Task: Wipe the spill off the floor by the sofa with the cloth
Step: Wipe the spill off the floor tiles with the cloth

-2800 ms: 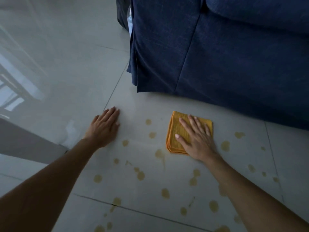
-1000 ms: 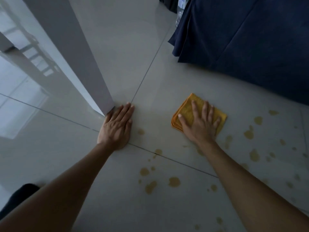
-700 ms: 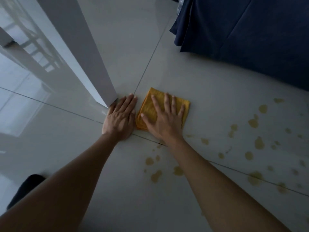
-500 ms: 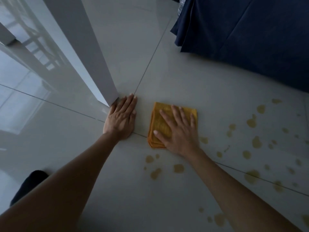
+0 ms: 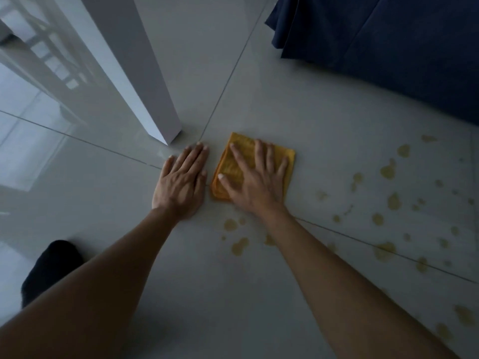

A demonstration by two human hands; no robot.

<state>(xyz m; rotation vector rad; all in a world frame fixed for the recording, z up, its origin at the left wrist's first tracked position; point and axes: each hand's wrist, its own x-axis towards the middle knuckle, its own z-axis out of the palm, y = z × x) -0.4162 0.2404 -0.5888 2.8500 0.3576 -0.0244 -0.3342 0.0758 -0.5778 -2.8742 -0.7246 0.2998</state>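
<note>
Right hand has its fingers spread flat, pressing down on a folded orange-yellow microfibre cloth. Not gripping it, just palm and fingers laid open on top, with the thumb out toward 9 o'clock. The cloth pokes out past the fingertips at 12 and along the 3 o'clock side, and its layered folded edge shows at about 8 o'clock.

Left hand sits right beside it at 9 o'clock, flat on the glossy pale grey tiled floor, fingers together and relaxed, holding nothing. Its thumb side is just next to the cloth's left edge; can't tell if they actually touch.

Going outward: straight below the cloth, around 6 o'clock, there's a little cluster of yellowish-brown spill drops near the right wrist. Loads more of the same splatter runs from 3 down to 5 o'clock of the cloth, across a grout line.

At 11 o'clock of the left hand, a square white furniture leg meets the floor near where the tile joints cross. The dark navy fabric sofa fills the 1 to 2 o'clock corner, well apart from the cloth. At 7 o'clock, by the left forearm, there's a black shape I can't make out.
</note>
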